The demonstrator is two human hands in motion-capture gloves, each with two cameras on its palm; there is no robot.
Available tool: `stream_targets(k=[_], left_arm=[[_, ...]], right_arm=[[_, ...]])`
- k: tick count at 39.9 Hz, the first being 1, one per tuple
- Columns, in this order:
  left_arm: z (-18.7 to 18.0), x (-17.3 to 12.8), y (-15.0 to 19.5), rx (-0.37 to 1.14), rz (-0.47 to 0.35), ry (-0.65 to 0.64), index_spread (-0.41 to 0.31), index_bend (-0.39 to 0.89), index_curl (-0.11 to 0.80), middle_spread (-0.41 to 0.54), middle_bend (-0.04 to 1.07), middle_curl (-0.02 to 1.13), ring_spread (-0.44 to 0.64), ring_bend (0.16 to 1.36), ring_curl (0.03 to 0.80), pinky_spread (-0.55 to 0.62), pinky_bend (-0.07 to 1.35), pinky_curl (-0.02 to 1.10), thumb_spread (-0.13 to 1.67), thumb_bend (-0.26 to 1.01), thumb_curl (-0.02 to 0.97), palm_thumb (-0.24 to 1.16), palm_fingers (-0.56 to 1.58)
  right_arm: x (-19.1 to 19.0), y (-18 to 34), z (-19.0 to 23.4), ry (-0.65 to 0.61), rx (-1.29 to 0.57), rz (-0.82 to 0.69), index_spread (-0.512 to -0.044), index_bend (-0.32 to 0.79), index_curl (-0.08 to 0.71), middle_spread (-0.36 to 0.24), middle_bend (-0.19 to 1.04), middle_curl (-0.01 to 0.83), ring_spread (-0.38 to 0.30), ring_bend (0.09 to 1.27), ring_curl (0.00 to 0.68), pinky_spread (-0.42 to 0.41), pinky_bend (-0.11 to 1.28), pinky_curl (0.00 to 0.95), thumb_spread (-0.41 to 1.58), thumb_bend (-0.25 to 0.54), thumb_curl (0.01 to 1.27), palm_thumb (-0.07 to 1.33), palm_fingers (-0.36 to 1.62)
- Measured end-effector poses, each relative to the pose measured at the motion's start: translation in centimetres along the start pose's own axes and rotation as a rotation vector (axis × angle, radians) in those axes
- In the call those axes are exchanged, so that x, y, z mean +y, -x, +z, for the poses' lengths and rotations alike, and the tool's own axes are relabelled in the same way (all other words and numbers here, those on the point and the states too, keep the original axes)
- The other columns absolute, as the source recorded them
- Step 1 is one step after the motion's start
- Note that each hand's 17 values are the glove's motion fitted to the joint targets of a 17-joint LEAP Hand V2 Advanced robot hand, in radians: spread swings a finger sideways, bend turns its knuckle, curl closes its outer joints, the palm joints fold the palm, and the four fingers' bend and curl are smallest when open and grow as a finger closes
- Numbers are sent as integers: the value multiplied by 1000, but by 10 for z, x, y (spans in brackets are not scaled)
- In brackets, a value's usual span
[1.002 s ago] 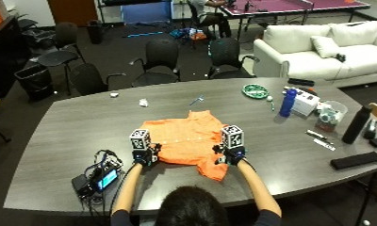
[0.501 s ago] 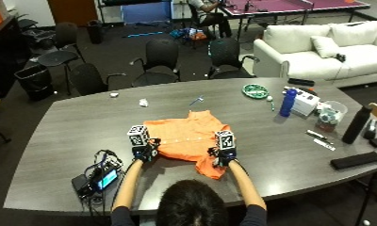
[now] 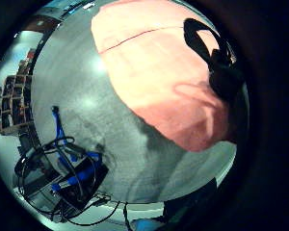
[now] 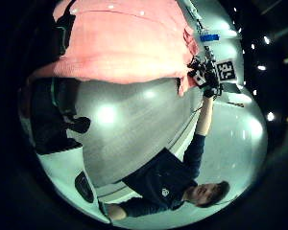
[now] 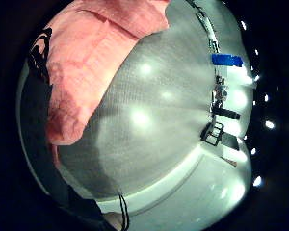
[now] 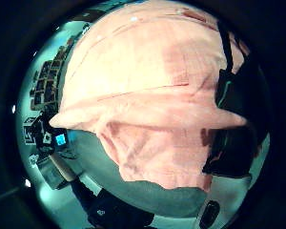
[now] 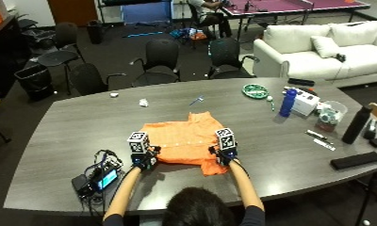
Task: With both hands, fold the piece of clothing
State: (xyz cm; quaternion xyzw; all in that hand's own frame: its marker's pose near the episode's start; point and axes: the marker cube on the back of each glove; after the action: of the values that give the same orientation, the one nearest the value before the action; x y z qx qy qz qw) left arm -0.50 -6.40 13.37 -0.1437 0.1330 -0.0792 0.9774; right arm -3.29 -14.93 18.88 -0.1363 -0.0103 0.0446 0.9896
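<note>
An orange shirt [image 7: 182,139] lies spread on the grey table [image 7: 301,146], in front of the person. My left hand [image 7: 143,159] pinches its near left edge. My right hand [image 7: 224,155] grips the near right edge, beside a flap that hangs toward the person. In the left palm views the shirt [image 3: 164,72] is close, with a dark finger [image 3: 221,77] curled over it. My right hand [image 4: 204,76] holds the shirt's corner [image 4: 187,72] just above the table. In the right palm views the cloth [image 6: 148,95] is bunched and doubled under the fingers [image 6: 233,90], and the shirt [image 5: 86,62] is raised off the table.
A black device with cables [image 7: 97,178] sits near my left forearm. To the right stand a blue bottle [image 7: 288,102], a white box [image 7: 306,100], a green plate [image 7: 256,90], pens [image 7: 318,138], a black bottle [image 7: 355,125] and a black case [image 7: 355,160]. Office chairs line the far side.
My right hand has shifted a little to the left and toward the person along the shirt's near edge. My left hand has drawn slightly nearer the person.
</note>
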Motion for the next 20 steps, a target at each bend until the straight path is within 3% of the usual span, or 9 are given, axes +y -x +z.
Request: stream_targets(k=[3,6,9,12,14,15,20], left_arm=[[11,25,6,-35,-132,94,-198,127,437,-256,227,474,-257,335,402,-273,257,416,1280,-5,549,839,1094],[20,57,8,-45,-136,137,-197,129,433,-258,232,480,-258,331,404,-273,257,418,1296,-5,546,836,1093],[17,76,11,-86,-32,29,-198,124,428,-262,250,488,-262,347,409,-273,244,416,1305,-5,544,836,1111],[8,77,7,-75,227,-173,-196,113,418,-270,289,500,-274,369,415,-272,232,415,1309,-9,540,828,1137],[3,75,1,13,404,-229,-201,109,413,-274,303,507,-286,398,424,-278,242,418,1307,-9,540,825,1169],[0,76,-1,55,447,-226,-207,111,411,-276,312,511,-292,414,429,-287,258,422,1297,-10,542,828,1204],[-30,77,-4,88,438,-276,-216,134,409,-278,340,528,-305,473,450,-301,287,431,1196,-13,582,847,1226]], right_arm=[[16,0,-8,-24,39,-23,-270,247,340,-230,271,466,-253,559,430,-326,583,404,616,44,605,991,1233],[54,3,-22,-34,54,-66,-268,231,357,-235,279,475,-255,557,437,-328,580,406,566,24,625,1005,1243],[96,6,-36,-21,85,-97,-271,230,374,-238,289,485,-254,557,444,-328,567,408,512,6,644,1018,1254],[114,0,-47,-67,166,-103,-270,223,390,-240,294,493,-253,555,450,-321,565,412,471,-10,661,1029,1259],[115,-3,-50,-79,191,-132,-267,226,402,-238,298,499,-255,554,454,-320,557,412,444,-14,672,1038,1260],[115,-4,-54,-85,197,-146,-269,247,413,-240,313,506,-251,547,455,-316,536,409,420,-18,678,1037,1270],[111,-6,-96,-178,272,-66,-266,294,446,-235,338,521,-250,536,464,-309,507,412,339,-22,702,1041,1282]])
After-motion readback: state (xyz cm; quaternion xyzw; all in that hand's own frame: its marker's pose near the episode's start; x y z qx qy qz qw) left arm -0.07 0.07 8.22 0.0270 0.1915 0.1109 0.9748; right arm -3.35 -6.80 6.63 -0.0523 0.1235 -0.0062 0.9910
